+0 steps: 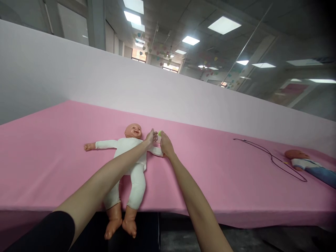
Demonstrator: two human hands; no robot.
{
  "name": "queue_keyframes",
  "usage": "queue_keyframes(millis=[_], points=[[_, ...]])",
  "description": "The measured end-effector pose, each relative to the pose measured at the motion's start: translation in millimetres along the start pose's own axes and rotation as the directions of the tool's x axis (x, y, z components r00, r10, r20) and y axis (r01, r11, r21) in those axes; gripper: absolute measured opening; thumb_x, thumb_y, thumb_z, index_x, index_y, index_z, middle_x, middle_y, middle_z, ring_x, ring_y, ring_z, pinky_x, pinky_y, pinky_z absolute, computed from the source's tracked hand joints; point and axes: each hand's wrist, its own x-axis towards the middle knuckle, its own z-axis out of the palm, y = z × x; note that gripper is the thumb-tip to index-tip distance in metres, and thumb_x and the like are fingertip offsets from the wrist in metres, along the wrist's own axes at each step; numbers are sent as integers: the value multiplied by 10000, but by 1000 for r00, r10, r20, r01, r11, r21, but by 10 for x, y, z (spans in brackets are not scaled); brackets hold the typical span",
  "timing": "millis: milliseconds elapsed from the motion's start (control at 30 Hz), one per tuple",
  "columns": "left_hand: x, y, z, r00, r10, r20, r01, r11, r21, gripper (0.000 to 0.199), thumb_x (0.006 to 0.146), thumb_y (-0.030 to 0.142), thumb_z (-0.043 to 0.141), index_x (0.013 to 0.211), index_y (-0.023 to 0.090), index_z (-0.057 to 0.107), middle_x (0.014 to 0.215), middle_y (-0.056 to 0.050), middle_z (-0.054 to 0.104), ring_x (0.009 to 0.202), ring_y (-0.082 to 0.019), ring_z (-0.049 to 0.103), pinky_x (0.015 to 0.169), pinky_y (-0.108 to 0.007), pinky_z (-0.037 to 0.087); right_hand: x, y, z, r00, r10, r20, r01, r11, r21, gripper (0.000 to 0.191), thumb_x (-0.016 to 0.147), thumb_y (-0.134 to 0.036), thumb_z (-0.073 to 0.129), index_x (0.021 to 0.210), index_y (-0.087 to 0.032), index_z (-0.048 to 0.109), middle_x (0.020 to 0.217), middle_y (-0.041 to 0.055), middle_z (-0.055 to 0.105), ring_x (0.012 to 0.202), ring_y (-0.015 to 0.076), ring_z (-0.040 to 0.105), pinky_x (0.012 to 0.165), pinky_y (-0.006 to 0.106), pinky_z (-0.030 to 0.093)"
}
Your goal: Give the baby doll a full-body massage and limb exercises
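Note:
A baby doll with a bald plastic head and a white cloth body lies face up, arms spread, its feet hanging over the near edge. Above the doll's arm on the right, my right hand pinches a small item with a bright green top and a pale body. My left hand reaches across the doll's chest, its curled fingers against the item's left side. The item is mostly hidden between my hands, so its kind is unclear. The doll's hand on that side is partly behind my right wrist.
The doll lies on a table with a pink cover. At the right lie a thin black cable in a loop and a second doll in blue trousers. A low white wall with glass above it runs along the back.

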Motion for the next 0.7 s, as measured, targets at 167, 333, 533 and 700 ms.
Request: queue_keyframes(millis=[167, 333, 533, 700], points=[[-344, 246, 94, 996, -23, 86, 29, 997, -76, 651, 1074, 563, 271, 1026, 139, 763, 1194, -214, 758, 1217, -234, 694, 979, -328, 565, -134, -716, 182, 997, -19, -74, 41, 949, 314, 724, 1076, -609, 251, 1613, -148, 403, 1690, 118, 366, 1589, 238, 291, 1309, 451, 215], [-875, 386, 21, 980, -7, 198, 13, 1000, -27, 767, 1041, 657, 214, 1062, 156, 795, 1197, -185, 763, 1210, -237, 705, 945, -320, 584, -204, -1167, 164, 987, 46, -152, 24, 903, 429, 852, 1024, -749, 253, 1633, -163, 359, 1717, 126, 302, 1612, 264, 213, 1313, 509, 149], [-1206, 613, -184, 942, 249, 225, -253, 967, -13, 843, 956, 825, 301, 1496, 230, 557, 1599, -126, 505, 1555, -276, 359, 1233, -426, 370, -563, -1756, 307, 966, -166, -197, 232, 892, 387, 928, 1014, -750, 343, 1700, -194, 61, 1775, 91, -20, 1640, 291, -14, 1319, 541, 82], [-1427, 545, -319, 935, 204, 292, -242, 965, 102, 801, 973, 804, 271, 1427, 248, 628, 1530, -118, 581, 1533, -319, 391, 1239, -501, 361, -391, -1850, 233, 979, -71, -189, 134, 928, 347, 849, 1026, -754, 214, 1666, -200, 274, 1736, 100, 257, 1625, 244, 168, 1323, 486, 121]])
